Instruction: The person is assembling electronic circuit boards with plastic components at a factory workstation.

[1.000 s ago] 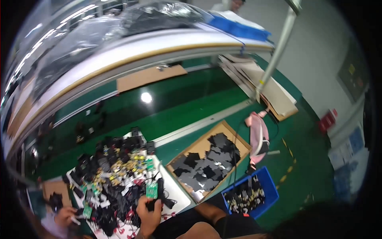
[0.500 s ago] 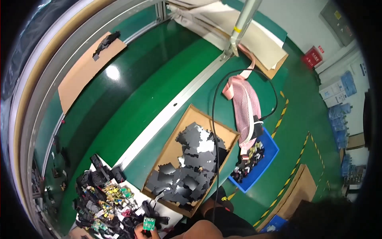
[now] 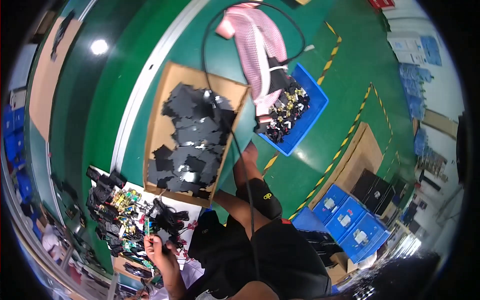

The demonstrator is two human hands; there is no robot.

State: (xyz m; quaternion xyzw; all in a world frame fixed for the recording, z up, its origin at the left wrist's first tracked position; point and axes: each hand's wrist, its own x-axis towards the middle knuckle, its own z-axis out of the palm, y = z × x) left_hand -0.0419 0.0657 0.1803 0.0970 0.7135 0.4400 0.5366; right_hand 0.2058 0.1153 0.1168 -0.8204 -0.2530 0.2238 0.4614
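The one hand in view [image 3: 159, 248], low at the near left, has its fingers closed around a small green circuit board [image 3: 148, 227], pinching it upright above the white work surface [image 3: 196, 205]; which of the 2 hands it is cannot be told. Just left of it lies a heap of black parts with coloured wires [image 3: 117, 210], touching the same surface. Farther off, a cardboard tray [image 3: 165, 92] holds black flat pieces on the green floor [image 3: 345, 90]. To its right stands a blue bin [image 3: 312, 112] of small components, with a pink mesh bag [image 3: 260, 45] draped across its far edge.
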